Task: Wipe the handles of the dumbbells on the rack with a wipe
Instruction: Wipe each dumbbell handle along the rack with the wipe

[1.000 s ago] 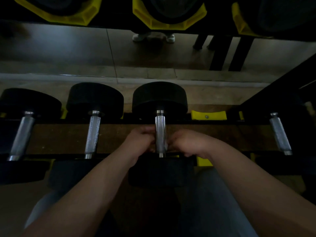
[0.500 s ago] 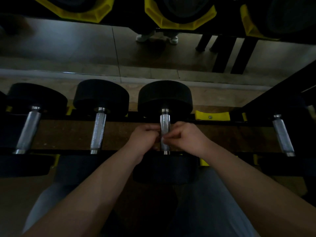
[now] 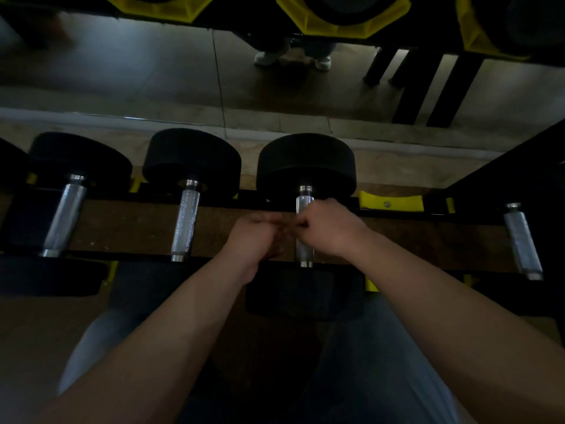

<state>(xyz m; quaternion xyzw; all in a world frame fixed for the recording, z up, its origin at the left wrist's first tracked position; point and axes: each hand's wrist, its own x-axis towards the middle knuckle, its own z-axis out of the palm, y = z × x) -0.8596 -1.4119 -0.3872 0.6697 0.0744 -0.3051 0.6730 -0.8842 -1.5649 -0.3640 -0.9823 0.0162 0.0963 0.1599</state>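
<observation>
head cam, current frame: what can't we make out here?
- Wipe: not distinguishable in the head view. The curled fingers of the left hand and right hand, plus the dim light, hide it.
- Middle of the handle: covered by the right hand curled over it.
- Far-right dumbbell: heads lost in shadow.
- Upper-tier yellow cradles: cut off by the top edge.

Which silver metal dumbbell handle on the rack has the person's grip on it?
The silver knurled metal handle third from the left of the four visible: the right grip curls over it, while the other three handles lie bare.
</observation>
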